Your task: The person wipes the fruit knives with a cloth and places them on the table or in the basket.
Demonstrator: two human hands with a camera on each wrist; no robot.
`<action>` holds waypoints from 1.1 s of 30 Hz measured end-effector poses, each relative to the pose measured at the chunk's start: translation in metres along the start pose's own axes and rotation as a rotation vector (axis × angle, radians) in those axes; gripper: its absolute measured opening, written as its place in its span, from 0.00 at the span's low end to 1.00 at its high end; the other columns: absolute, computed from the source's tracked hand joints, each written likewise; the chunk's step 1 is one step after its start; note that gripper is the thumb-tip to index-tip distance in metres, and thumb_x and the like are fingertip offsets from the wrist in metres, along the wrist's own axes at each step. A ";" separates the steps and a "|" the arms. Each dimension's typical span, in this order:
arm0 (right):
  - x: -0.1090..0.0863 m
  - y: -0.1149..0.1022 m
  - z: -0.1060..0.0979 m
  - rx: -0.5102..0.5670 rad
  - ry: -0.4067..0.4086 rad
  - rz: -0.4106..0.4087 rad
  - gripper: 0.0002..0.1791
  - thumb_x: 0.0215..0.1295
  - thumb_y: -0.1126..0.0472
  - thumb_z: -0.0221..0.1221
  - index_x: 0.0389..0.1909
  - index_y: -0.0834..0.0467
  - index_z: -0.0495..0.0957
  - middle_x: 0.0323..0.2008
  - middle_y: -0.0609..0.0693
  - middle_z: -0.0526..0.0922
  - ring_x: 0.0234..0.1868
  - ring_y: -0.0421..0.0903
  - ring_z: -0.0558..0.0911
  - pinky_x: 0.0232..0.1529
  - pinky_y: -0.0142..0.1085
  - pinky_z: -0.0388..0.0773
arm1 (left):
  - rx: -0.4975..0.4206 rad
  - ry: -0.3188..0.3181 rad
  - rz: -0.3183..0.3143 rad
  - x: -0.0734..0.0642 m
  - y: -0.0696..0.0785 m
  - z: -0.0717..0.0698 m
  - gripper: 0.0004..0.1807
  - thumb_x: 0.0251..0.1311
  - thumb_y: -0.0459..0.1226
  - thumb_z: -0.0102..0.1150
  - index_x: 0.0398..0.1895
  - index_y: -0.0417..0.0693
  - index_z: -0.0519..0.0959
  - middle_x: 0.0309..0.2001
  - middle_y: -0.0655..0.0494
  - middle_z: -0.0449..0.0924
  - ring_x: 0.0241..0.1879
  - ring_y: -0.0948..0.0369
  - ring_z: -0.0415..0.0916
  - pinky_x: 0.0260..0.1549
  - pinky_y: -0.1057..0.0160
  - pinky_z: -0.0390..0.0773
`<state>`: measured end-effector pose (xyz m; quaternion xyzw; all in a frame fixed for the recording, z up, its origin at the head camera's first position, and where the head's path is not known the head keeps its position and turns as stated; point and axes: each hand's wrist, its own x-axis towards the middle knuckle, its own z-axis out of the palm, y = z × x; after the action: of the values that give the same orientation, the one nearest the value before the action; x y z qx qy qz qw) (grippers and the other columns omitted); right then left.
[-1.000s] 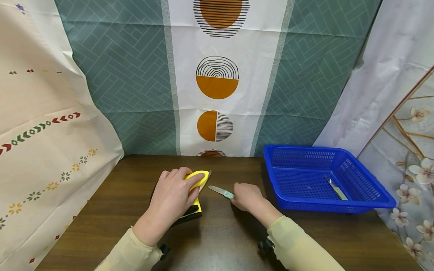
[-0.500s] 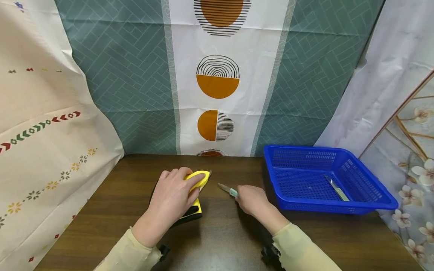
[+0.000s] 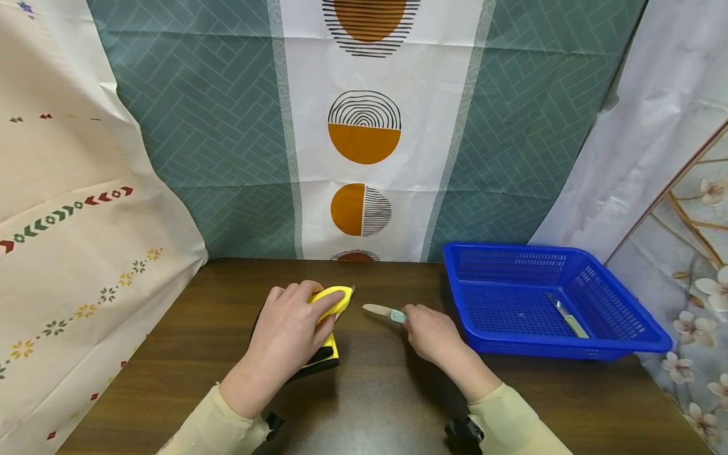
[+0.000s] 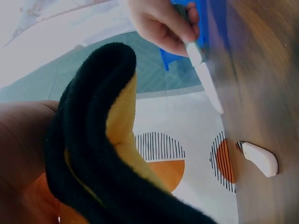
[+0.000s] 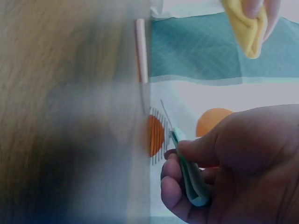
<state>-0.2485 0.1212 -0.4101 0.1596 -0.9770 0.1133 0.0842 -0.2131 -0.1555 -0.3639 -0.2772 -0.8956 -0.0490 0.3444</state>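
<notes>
My left hand (image 3: 287,328) grips a folded yellow cloth (image 3: 337,298) with black edging, at the middle left of the table. In my right hand (image 3: 432,333), to the right of the cloth, is a small folding knife (image 3: 378,309) with a pale green handle. Its blade is out and points left toward the cloth, apart from it. My right thumb and curled fingers hold the handle (image 5: 191,177). A second knife with a pale pink handle (image 4: 260,159) lies on the table; the left hand and cloth mostly hide it in the head view.
A blue plastic basket (image 3: 546,347) stands at the right of the brown wooden table (image 3: 364,404). Inside it lies another knife (image 3: 570,319) with a pale green handle. Patterned cloths (image 3: 239,158) hang behind the table and at both sides.
My right hand has moved a little to the right with the green-handled knife, and its blade has turned to show its flat side. The left hand and cloth have stayed put.
</notes>
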 end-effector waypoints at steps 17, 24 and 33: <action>-0.010 -0.016 -0.025 0.267 0.064 -0.046 0.12 0.78 0.64 0.66 0.58 0.58 0.86 0.42 0.49 0.86 0.40 0.47 0.82 0.45 0.49 0.82 | -0.030 0.089 0.032 0.000 0.001 -0.001 0.22 0.59 0.37 0.77 0.58 0.59 0.91 0.46 0.47 0.85 0.37 0.47 0.82 0.36 0.50 0.73; -0.015 -0.022 -0.036 0.300 0.096 -0.065 0.13 0.77 0.63 0.68 0.58 0.58 0.86 0.42 0.48 0.85 0.39 0.46 0.80 0.44 0.48 0.81 | -0.026 0.106 0.044 0.003 0.004 -0.003 0.22 0.59 0.36 0.77 0.58 0.59 0.91 0.46 0.47 0.85 0.37 0.47 0.82 0.36 0.51 0.74; -0.020 -0.034 -0.039 0.199 0.143 -0.110 0.13 0.75 0.61 0.70 0.56 0.58 0.85 0.33 0.44 0.84 0.29 0.43 0.78 0.34 0.44 0.80 | -0.032 0.109 0.062 0.001 0.009 -0.003 0.21 0.59 0.37 0.76 0.57 0.59 0.91 0.46 0.47 0.85 0.36 0.48 0.81 0.36 0.51 0.74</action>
<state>-0.2131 0.1057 -0.3698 0.2122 -0.9422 0.2161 0.1436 -0.2066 -0.1486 -0.3619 -0.3073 -0.8655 -0.0678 0.3897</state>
